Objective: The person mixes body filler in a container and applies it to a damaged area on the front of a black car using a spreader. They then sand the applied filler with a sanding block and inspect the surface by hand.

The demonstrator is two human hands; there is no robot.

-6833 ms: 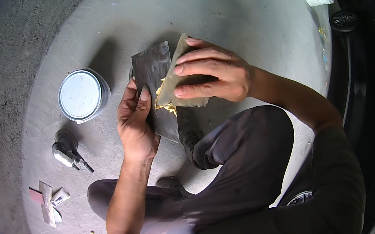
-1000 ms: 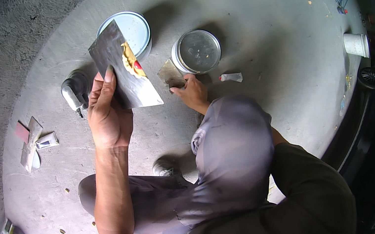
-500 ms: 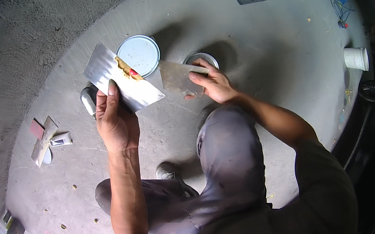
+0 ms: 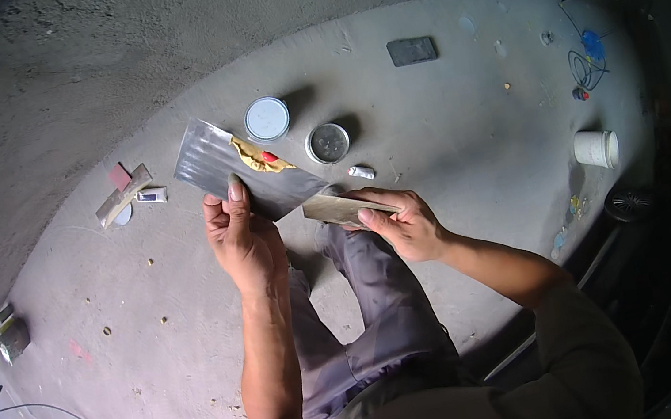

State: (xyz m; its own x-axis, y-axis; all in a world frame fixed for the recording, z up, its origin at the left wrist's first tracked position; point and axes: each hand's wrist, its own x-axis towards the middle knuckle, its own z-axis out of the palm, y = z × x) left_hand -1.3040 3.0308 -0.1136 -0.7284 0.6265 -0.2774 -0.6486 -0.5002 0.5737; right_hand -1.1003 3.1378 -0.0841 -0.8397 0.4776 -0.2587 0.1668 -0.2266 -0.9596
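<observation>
The left hand (image 4: 245,248) is clamping thumb and fingers on one metal plate (image 4: 206,162), at left; the right hand (image 4: 410,223) is gripping one flat scraper (image 4: 335,208), nearer and to the right. One yellow paste (image 4: 252,156) is already lying on the plate's far side; one red dab (image 4: 270,157) is sitting there, seemingly not yet blended. Farther, two round cans (image 4: 266,118) are standing.

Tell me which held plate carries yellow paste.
The larger grey plate in the left hand: yellow paste with a red blob lies along one edge. The smaller tan blade in the right hand shows none.
</observation>
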